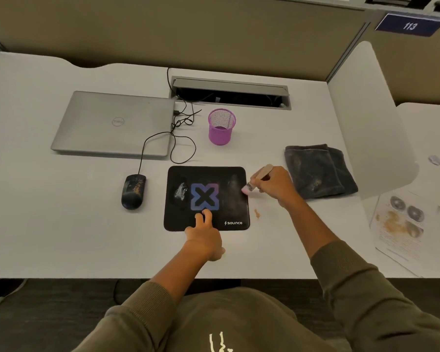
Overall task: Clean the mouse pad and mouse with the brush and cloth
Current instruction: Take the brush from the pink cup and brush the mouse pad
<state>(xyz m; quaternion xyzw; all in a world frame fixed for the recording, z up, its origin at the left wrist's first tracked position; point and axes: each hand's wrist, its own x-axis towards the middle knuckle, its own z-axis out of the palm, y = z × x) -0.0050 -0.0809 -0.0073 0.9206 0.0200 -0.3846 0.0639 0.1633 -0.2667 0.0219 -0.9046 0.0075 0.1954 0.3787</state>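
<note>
Sitting left of the mouse pad point(206, 198), the mouse point(134, 190) carries tan specks. The left hand point(205, 236) presses straight, slightly spread fingers on the pad's near edge. The right hand point(273, 185) pinches the brush point(255, 179), bristles at the pad's right edge; the cloth point(319, 171) lies folded just beyond.

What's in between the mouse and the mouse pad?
Nothing. In the head view, only bare white desk lies between the mouse and the mouse pad.
</note>
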